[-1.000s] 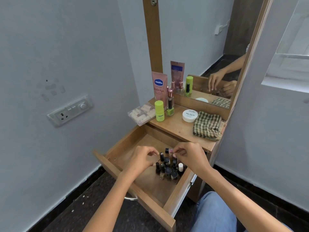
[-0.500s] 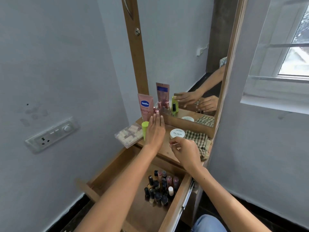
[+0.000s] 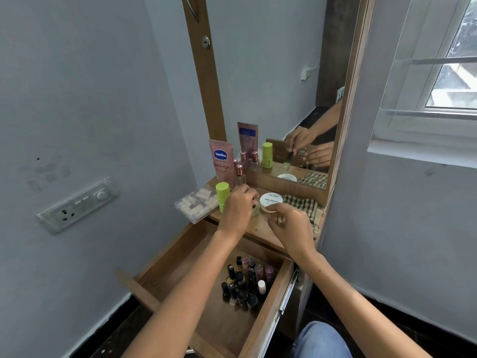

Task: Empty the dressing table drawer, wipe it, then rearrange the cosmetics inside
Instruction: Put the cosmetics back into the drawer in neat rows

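The wooden drawer (image 3: 268,324) stands pulled out, with several nail polish bottles (image 3: 245,285) clustered upright at its right side. Both hands are up over the table top (image 3: 258,229). My left hand (image 3: 238,209) grips a small pale-green nail polish bottle (image 3: 255,210) beside the green stick (image 3: 222,195). My right hand (image 3: 287,224) has its fingers curled round a small pale item (image 3: 280,219) that is hard to make out. Its thumb touches the near edge of the white nail polish remover jar (image 3: 271,199).
On the table top stand a pink Vaseline tube (image 3: 222,161), pink-capped bottles (image 3: 240,174), a clear box of pads (image 3: 196,205) overhanging the left edge, and a checked cloth (image 3: 303,205). The mirror (image 3: 284,86) rises behind. A wall socket (image 3: 77,205) is left; my knee (image 3: 320,339) is below.
Both hands rose from the bottles in the drawer to the table top. The left hand reached past the green stick, then closed on the green nail polish bottle.
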The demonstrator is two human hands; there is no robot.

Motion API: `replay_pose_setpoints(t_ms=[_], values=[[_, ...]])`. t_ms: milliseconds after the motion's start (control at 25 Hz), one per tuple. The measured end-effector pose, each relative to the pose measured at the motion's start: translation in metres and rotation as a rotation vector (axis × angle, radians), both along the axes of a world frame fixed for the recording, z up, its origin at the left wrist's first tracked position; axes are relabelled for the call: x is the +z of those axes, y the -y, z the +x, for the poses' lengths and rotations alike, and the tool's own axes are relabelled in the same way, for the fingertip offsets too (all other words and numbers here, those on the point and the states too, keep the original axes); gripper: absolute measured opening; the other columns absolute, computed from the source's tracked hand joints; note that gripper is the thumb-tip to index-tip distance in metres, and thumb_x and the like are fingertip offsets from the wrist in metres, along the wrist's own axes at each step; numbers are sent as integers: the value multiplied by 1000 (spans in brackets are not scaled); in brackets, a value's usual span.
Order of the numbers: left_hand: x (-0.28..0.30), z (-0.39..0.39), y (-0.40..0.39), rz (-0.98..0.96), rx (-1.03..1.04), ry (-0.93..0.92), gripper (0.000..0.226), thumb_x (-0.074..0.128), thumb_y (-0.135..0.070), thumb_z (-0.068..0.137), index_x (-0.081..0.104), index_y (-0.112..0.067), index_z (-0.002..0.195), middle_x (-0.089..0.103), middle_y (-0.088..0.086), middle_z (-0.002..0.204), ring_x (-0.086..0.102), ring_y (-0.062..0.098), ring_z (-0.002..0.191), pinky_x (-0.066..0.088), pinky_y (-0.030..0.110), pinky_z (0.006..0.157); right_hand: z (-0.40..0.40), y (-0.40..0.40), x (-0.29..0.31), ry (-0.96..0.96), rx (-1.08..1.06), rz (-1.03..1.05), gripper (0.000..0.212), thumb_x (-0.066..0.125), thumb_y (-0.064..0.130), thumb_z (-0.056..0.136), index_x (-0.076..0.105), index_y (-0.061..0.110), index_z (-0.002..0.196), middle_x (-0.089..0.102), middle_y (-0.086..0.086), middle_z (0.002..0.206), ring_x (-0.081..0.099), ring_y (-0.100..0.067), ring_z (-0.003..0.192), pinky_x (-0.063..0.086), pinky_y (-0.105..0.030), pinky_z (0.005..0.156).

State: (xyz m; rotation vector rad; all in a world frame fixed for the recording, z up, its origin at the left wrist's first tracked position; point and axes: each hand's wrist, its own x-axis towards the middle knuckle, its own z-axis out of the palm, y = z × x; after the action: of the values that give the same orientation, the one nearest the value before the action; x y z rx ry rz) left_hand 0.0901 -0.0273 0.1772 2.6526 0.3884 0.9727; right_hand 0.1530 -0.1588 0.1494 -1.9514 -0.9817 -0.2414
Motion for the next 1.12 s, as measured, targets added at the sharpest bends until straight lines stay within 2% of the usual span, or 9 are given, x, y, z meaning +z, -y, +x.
replay_pose_setpoints(t_ms=[80,160,280,400,520,640,840,960,1120], values=[[3,-27,14,-159,-44,136,8,67,-2,83,69,-9,88,64,0,91,59,8,86,47,17,76,-6,2,1,26,30,-6,31,74,20,80,67,15,109,70,2,103,66,-15,85,55,-33,73],[4,-52,27,-241,-84,196,6,71,-10,82,67,-12,85,63,-5,86,59,3,82,45,12,73,-15,5,2,20,98,-42,36,75,25,79,66,17,112,70,3,106,66,-16,89,54,-33,76],[-3,-79,43,-285,-127,194,8,73,-15,81,67,-12,86,64,-7,84,60,3,80,45,12,72,-34,11,2,-16,220,-84,20,73,21,77,69,19,96,72,4,84,67,-13,79,55,-36,70],[-13,-104,48,-300,-112,200,16,72,-17,82,69,-13,97,66,-8,90,62,2,86,48,15,78,-53,19,0,-185,331,-85,15,78,17,75,71,12,87,68,7,70,64,-4,65,51,-21,61],[-27,-128,45,-331,-48,152,21,67,-18,86,67,-16,107,66,-9,98,63,3,86,52,19,77,-66,26,-4,-341,392,-181,27,83,25,71,68,10,88,70,-2,75,67,-13,69,54,-25,62],[-42,-143,41,-347,35,82,20,66,-20,87,66,-21,107,64,-13,99,62,0,83,54,22,72,-75,29,-11,-474,467,-250,26,83,11,71,67,7,91,69,-3,78,69,-15,71,52,-15,57],[-58,-150,39,-379,101,18,19,66,-21,87,66,-23,106,65,-14,101,62,-1,83,53,20,70,-82,26,-24,-395,547,-378,26,80,5,73,66,9,94,69,-6,86,68,-20,83,57,-27,77],[-65,-149,39,-373,124,-4,19,65,-20,88,67,-22,107,65,-14,101,61,-2,84,51,18,73,-84,22,-36,-258,557,-504,29,76,8,76,64,14,102,69,-7,92,66,-21,87,55,-36,80],[-72,-148,39,-374,139,-16,20,65,-16,87,67,-20,106,63,-12,102,59,-1,83,50,19,74,-87,22,-43,-102,578,-649,25,73,13,79,66,18,103,68,-6,97,63,-22,91,53,-36,82]])
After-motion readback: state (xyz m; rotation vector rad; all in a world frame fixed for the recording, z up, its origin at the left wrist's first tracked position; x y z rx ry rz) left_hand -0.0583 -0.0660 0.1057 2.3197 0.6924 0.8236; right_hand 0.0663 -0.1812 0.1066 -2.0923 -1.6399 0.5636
